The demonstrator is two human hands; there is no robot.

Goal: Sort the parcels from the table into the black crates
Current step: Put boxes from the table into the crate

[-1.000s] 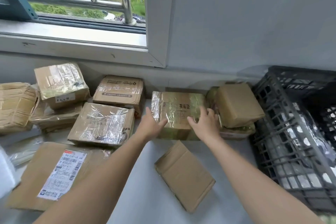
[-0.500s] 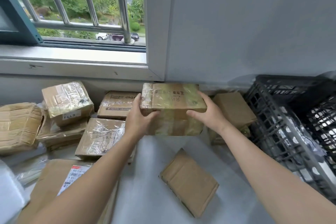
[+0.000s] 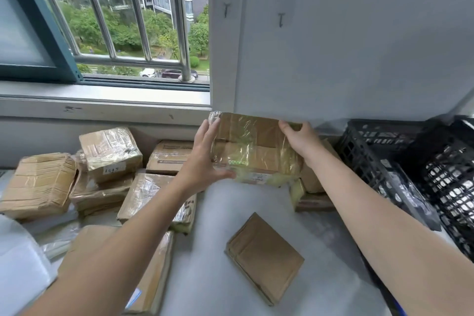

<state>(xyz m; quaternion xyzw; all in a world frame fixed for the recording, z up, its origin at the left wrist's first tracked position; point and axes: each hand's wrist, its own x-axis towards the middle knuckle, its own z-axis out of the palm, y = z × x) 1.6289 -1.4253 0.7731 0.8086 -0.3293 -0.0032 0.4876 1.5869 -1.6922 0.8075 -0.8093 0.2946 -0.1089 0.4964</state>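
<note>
I hold a taped brown parcel (image 3: 252, 149) above the table, tilted so its underside faces me. My left hand (image 3: 205, 159) grips its left edge and my right hand (image 3: 298, 140) grips its top right corner. Two black crates stand at the right: the near crate (image 3: 372, 169) with something shiny in it, and another crate (image 3: 451, 182) beside it. Several more parcels lie on the white table (image 3: 218, 264), among them a flat cardboard parcel (image 3: 264, 256) in front of me.
A pile of taped boxes (image 3: 110, 154) fills the left and back of the table below a barred window (image 3: 128, 20). A large flat parcel with a label (image 3: 154, 277) lies under my left forearm. White plastic wrap (image 3: 15, 264) sits at the far left.
Both hands took the taped parcel from the table, lifted it and tipped it up so its underside faces me. The view has risen toward the window.
</note>
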